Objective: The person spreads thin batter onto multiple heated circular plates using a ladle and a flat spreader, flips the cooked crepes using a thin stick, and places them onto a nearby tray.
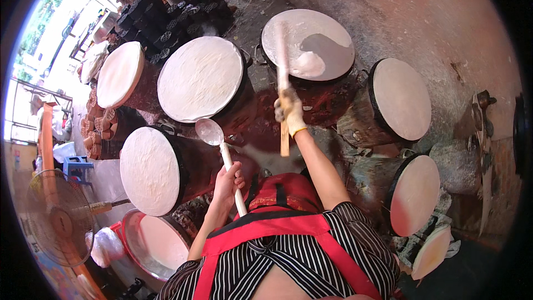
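My left hand (229,179), bare, grips the pale handle of a ladle (210,131), whose bowl is at the near edge of a large round pan (200,79) covered with white batter. My right hand (290,110), in a dirty white knit glove, is closed around a flat wooden stick (284,137). The stick's far part is blurred and lies over another round griddle (333,48) at the top. Whitish batter (308,64) covers part of that griddle, and a grey surface shows beside it.
More round pans on drum stoves stand left (150,171) and right (402,99). Black honeycomb briquettes (166,25) are stacked at the upper left. A red-rimmed basin (158,241) of whitish liquid and a fan (60,218) are lower left. Tools (485,112) hang on the right wall.
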`<state>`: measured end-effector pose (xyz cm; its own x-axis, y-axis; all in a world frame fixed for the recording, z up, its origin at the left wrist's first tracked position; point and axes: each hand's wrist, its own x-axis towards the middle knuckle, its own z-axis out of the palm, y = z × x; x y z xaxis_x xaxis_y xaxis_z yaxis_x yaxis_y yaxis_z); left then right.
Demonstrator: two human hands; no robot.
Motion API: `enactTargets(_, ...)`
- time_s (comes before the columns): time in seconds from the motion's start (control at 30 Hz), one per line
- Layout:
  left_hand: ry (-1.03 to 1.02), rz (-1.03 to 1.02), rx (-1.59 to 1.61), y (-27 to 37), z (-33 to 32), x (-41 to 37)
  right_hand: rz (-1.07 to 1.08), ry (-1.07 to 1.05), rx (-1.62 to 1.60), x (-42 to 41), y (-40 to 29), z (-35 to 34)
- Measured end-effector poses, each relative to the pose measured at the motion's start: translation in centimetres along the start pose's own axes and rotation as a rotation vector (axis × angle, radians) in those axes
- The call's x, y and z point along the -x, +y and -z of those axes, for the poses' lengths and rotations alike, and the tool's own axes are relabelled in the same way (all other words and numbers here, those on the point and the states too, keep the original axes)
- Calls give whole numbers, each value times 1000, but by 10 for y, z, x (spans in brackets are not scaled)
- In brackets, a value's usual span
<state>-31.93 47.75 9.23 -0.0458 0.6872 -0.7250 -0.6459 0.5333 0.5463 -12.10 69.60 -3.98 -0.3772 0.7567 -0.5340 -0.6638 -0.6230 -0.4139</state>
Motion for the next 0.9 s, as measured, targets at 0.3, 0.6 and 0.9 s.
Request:
enactTargets(0.3, -35, -31, -29, -19, -56, -21, -120, -339, -19, 90, -86, 133)
enactTargets(0.6, -53, -61, -20, -30, -133, -42, 54, 45, 279, 134, -126, 119)
enactTargets(0.9, -54, -12, 47, -56, -183, -47, -78, -59, 379, 129, -172, 175)
